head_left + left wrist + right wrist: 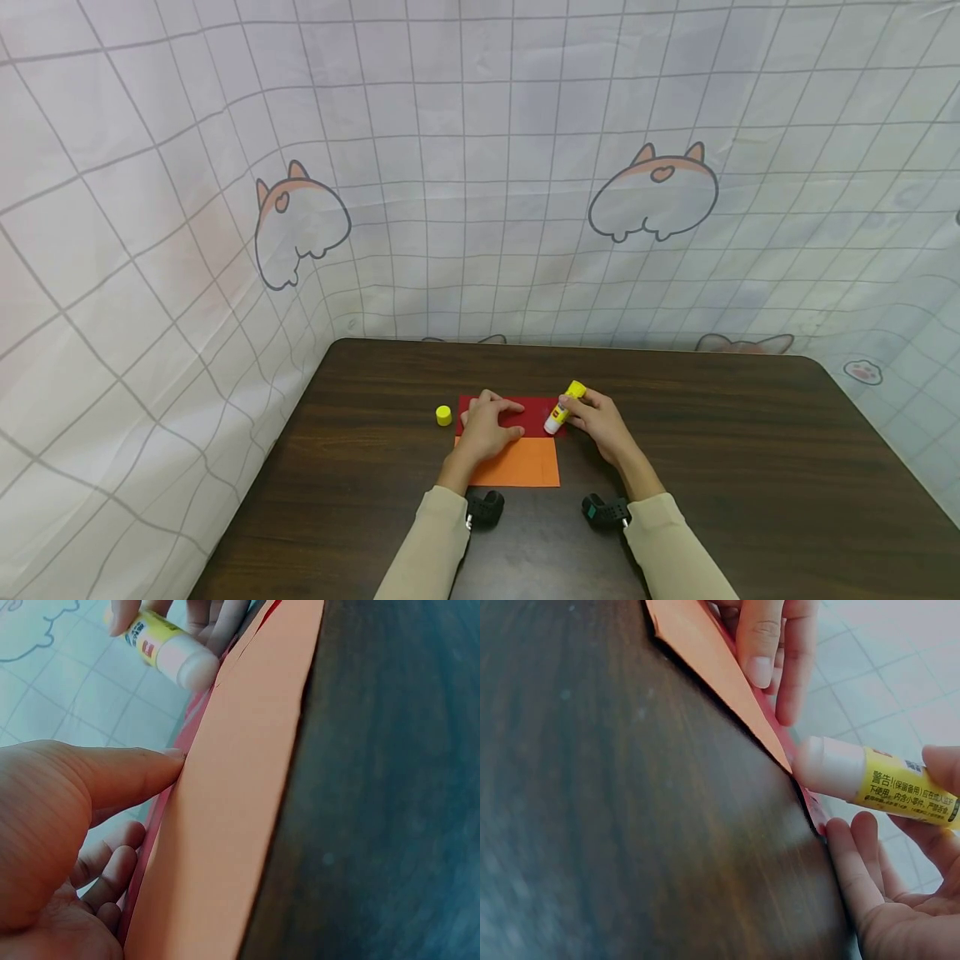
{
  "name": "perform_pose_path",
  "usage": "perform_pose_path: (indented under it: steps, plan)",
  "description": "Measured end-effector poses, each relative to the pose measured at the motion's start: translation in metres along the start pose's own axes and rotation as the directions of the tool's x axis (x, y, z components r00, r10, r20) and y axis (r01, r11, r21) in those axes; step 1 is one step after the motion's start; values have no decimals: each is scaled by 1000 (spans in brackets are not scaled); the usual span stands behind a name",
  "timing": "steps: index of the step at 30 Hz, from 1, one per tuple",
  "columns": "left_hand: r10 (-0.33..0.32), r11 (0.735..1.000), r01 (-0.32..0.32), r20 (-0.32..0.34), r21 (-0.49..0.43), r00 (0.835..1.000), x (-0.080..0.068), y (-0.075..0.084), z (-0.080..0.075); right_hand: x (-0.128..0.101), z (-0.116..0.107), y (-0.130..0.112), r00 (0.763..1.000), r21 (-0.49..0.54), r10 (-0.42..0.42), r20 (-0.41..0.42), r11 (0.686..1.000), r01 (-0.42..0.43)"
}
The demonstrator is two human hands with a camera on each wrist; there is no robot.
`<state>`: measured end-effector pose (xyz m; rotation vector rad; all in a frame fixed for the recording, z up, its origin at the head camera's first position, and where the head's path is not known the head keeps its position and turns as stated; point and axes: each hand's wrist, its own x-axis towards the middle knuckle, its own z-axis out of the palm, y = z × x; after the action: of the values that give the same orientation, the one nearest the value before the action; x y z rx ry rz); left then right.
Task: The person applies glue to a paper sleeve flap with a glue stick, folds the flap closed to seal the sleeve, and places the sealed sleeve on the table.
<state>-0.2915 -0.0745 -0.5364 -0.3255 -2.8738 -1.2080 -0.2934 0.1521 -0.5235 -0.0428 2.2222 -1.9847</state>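
A yellow glue stick (564, 408) with a white end is pinched in my right hand (602, 423). It tilts over the right part of a red sheet of paper (534, 414), its white end down at the paper. In the right wrist view, the glue stick (904, 787) bears printed characters, and fingers of the right hand touch the sheet's edge. My left hand (486, 431) rests on the papers with fingers spread, and its thumb presses where red meets orange. Nearer me lies the orange paper (519, 467), partly under the left wrist.
A yellow cap (444, 415) stands on the table left of the red paper. The dark wooden table (720, 467) stretches to both sides. Behind it hangs a white gridded cloth (480, 250) with cartoon drawings. Black wrist devices (486, 508) sit at both sleeves.
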Motion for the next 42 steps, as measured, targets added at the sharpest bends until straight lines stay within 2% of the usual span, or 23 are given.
perform_pose_path:
  steps: [14,23,42]
  plan:
    - [3,1000,-3,2,13,1000,0,-1,1,2,-1,2,999,45,-35,0,998,35]
    - [15,1000,-15,0,7,1000,0,0,0,2,-1,3,1000,59,-26,-8,998,27]
    - [15,1000,-14,9,-19,1000,-1,1,-2,6,-3,10,1000,37,-27,-16,999,27]
